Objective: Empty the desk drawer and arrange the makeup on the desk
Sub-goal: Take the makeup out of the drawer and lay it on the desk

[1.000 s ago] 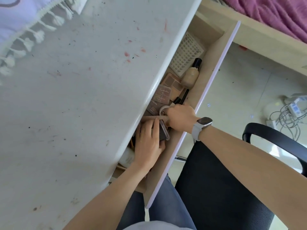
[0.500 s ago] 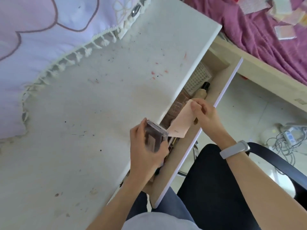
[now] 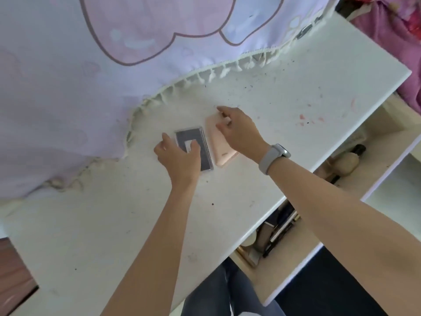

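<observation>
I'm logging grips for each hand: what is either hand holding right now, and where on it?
The left hand grips the grey case across its near end. The right hand rests its fingers on the pink case's far end.

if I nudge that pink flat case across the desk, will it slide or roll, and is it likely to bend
The pink case lies flat on the desk, slim and rectangular, so it would probably slide, not roll or tip. Its straight edges and smooth sheen suggest a rigid shell, unlikely to flop. That sheen may make it a bit slippery under the right hand, whose fingers rest on its far end.
</observation>
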`<state>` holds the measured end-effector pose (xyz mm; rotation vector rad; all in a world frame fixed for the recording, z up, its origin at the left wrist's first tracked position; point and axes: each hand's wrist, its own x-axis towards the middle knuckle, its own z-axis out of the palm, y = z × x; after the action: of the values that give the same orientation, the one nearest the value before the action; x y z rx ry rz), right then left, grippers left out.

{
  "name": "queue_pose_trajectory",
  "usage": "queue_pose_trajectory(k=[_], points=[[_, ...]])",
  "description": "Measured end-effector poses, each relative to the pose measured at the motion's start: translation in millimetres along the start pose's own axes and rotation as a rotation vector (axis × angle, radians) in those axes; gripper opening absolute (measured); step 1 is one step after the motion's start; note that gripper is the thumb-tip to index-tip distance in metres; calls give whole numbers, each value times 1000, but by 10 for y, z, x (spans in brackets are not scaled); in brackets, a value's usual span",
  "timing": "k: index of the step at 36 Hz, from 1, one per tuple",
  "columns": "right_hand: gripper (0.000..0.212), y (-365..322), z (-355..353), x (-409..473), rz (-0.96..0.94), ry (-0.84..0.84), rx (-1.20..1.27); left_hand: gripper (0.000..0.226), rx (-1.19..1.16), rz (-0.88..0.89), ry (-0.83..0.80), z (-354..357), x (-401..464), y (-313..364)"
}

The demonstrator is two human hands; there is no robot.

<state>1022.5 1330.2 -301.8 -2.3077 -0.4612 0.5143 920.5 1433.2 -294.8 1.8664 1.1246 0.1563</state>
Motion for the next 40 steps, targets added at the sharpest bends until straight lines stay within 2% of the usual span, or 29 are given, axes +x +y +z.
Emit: queue_pose_trajectory(k=[2,5,8,10,13,19,23,27,30,33,36,40], points=[[45,-67,24,33,-56,-14,-12,62,-4,21,-13,-46,53,2],[42,-90,44,-68,-81,-11,-67,52,41,142,-47,-100,4,-24],[38,-51,74,-276,-158,3,-202,69,190,241,-99,-118,-155,-128],[37,-26,96,-412,-240,22,-262,72,314,322,-118,-120,-245,-236],[38,4,138,-542,-305,11,-306,61,369,431,-132,-116,-295,-367],[52,45,112,-390,-358,-61,-390,48,356,451,-44,-34,-148,-274],[50,59,0,-331,-373,-65,-359,54,457,412,-9,55,-143,-193],[42,217,-166,-622,-377,39,-306,56,478,392,18,97,-478,-234],[29,485,-352,-1018,-372,146,-175,49,425,476,-26,167,-896,-326],[19,844,-546,-1468,-317,182,-129,41,339,613,-98,283,-1340,-428],[21,1220,-686,-1862,-200,58,-219,37,168,719,-242,408,-1756,-517],[27,1716,-722,-2075,-78,-309,-503,28,175,774,-444,622,-2132,-720]])
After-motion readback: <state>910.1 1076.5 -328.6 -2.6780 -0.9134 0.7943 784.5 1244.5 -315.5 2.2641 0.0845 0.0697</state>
